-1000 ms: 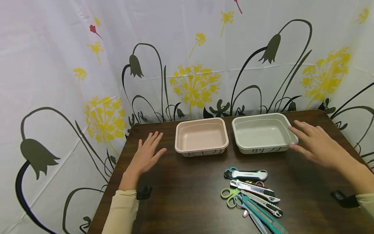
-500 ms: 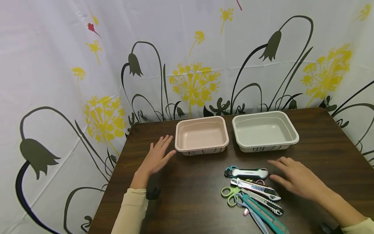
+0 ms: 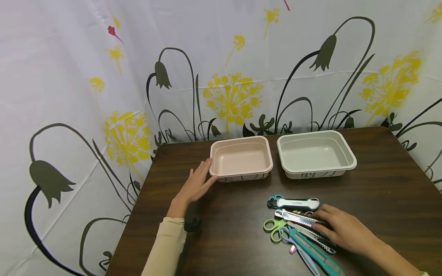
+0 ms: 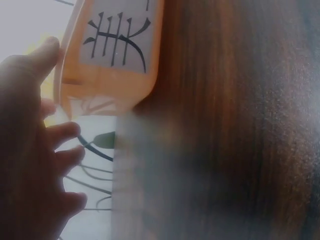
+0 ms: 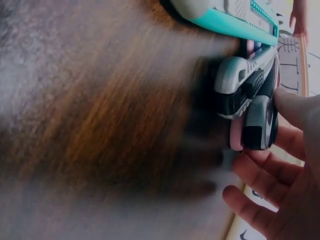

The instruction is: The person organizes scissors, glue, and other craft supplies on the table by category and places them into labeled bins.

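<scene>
Head view, left hand (image 3: 195, 188): fingers long and loose, gripping nothing, tips meeting the near left rim of the pink tray (image 3: 243, 159); it looks placed there to steady it.
Head view, right hand (image 3: 345, 232): and here the fingers and thumb bend around the right end of the silver cutter (image 3: 298, 219), probably because that end is easy to get at.
Head view, neighbours: the white cutter (image 3: 300, 203) lies just beyond, the black-ended cutter (image 3: 314, 236) and teal cutter (image 3: 312, 249) nearer, the green scissors (image 3: 281, 222) poking out leftward; a tight, overlapping fan.
Head view, room: the pink tray and grey-green tray (image 3: 314, 153) stand near the far edge of the desk (image 3: 235, 230), a narrow gap between, tops open; broad desk stretches left of the tools.
Left wrist view, rim: the thumb tip meets it, the other fingers spread, slightly bent.
Right wrist view, pinch: thumb on one side of the silver cutter, fingers on the other; the black-ended cutter sits close alongside, leaving little sideways room. Whether it is lifted, one cannot tell.
</scene>
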`<state>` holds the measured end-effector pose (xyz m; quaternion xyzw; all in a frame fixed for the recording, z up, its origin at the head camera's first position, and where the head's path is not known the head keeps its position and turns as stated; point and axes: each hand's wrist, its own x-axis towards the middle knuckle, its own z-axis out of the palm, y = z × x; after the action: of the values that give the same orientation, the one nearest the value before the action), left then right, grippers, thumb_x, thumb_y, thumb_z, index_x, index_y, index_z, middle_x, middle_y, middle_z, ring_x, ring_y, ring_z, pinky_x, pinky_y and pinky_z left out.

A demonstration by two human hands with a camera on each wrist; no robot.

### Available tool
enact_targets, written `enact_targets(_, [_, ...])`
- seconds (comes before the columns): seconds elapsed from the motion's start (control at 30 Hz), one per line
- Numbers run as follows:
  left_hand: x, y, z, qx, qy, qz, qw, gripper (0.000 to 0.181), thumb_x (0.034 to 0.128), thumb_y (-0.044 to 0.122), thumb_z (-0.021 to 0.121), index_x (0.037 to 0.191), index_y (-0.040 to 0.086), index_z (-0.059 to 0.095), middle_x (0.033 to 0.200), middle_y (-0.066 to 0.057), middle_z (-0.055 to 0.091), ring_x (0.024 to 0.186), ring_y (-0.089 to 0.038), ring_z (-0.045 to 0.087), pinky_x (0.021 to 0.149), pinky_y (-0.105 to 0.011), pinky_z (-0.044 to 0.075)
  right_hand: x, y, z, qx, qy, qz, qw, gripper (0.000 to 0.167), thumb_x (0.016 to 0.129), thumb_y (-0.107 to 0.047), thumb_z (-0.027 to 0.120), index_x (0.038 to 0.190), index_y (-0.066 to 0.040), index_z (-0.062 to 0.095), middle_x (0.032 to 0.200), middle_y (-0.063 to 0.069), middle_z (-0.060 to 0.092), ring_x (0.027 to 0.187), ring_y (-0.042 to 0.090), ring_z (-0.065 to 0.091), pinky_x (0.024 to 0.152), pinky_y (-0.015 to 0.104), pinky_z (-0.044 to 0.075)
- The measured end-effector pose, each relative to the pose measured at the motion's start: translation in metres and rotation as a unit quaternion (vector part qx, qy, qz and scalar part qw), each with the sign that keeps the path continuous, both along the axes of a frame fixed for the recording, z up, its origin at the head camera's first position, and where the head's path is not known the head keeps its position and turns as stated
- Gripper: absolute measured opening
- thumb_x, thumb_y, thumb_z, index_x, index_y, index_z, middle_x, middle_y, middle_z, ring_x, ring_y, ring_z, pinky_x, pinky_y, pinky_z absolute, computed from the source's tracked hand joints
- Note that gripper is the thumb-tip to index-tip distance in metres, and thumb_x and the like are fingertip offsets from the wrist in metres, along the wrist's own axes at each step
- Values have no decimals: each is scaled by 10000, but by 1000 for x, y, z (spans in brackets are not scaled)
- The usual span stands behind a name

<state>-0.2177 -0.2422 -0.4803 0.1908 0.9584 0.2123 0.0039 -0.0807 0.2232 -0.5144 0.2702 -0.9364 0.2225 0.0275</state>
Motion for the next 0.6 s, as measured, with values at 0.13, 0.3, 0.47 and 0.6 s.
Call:
enact_targets(0.13, [-1,1,-4,152,-106,121,9998,773,1004,583,387,1594,175,98,1621,-80,188,1473,-324,171,1106,-652,87,1,-1,1,-39,-134,10,9999,311,947,-388,653,1149,-161,721,962,-162,518,735,-46,451,595,227,424])
enact_targets(0.3, [-1,3,-9,347,-251,195,9989,757,1013,564,383,1596,203,63,1618,-55,185,1467,-320,193,1105,-650,107,1,-2,4,-80,-95,113,9999,332,956,-352,648,1190,-125,712,955,-149,498,733,-31,409,580,212,382])
enact_targets(0.47, [1,4,-10,531,-292,236,9979,739,1018,549,386,1596,216,67,1615,-64,193,1448,-334,240,1098,-652,140,1,-3,7,-86,-214,93,9997,329,950,-352,656,1178,-122,714,953,-141,504,725,-32,414,573,218,379])
enact_targets(0.6, [0,4,-13,613,-414,287,9969,740,1015,567,372,1595,251,39,1620,-50,177,1437,-327,267,1099,-641,164,1,-5,8,-81,-320,76,9994,309,933,-328,683,1146,-107,717,944,-136,513,707,-37,423,576,227,398])
